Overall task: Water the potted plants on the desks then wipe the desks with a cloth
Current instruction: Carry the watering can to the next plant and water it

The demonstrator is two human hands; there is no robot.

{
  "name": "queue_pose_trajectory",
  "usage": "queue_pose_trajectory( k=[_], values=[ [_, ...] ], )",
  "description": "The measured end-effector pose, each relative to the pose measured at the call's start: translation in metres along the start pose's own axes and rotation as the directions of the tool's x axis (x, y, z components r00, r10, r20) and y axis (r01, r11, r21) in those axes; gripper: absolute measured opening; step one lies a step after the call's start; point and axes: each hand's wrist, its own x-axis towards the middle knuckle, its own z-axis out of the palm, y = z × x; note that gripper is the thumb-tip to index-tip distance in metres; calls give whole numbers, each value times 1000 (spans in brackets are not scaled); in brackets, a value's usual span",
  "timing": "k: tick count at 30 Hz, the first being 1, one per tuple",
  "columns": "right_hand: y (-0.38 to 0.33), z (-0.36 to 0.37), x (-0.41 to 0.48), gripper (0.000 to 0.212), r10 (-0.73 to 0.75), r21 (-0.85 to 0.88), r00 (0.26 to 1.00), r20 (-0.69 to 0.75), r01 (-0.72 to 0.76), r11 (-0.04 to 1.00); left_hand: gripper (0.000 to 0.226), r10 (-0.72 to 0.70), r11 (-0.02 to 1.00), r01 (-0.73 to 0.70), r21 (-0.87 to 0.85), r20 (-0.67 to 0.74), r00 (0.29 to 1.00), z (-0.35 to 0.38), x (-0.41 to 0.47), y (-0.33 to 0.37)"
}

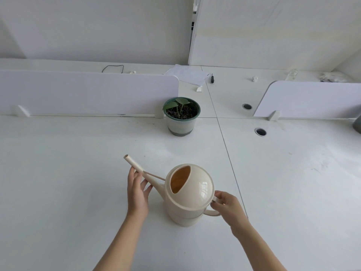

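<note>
**Q:** Reading the head view, which step is in hand?

**A:** Watering, at its start. The watering can (188,194) is sitting upright on the white desk (68,173), at about 6 o'clock from the potted plant (181,116), well apart from it, with its spout (143,173) pointing toward 10 o'clock. The left hand (136,192) is resting loosely against the spout, fingers partly spread and not wrapped around it. The right hand (227,207) is closing its fingers on the handle (212,212) at the can's 4 o'clock side. Nothing is pouring, and wiping looks not yet begun; no cloth is showing.

**Q:** What is the next move calling for?

**A:** Probably lifting the can by the handle, carrying it toward 12 o'clock, and tipping the spout over the soil inside the green rim. The pot is small, so the mouth of the spout should be hanging over the pot before tipping. How much water is inside cannot be told.

**Q:** And the counts?

**A:** One watering can; one potted plant, showing two or three leaves; two hands; two low dividers (88,90); two cable holes (260,131); one sheet of paper (188,74) at 12 o'clock.
</note>
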Motion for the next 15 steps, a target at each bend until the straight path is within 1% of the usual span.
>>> queue_pose_trajectory(
  k=[6,11,15],
  values=[
    [5,20,11,18,1,-52,999,53,2,999,42,56,998,-57,-13,-75,996,-25,-8,10],
    [9,30,18,8,-5,-74,995,99,13,997,41,69,997,-71,-11,-124,990,-39,-9,13],
    [4,30,18,12,-9,-59,993,121,17,998,33,72,997,-67,48,-119,990,-43,-12,13]
  ],
)
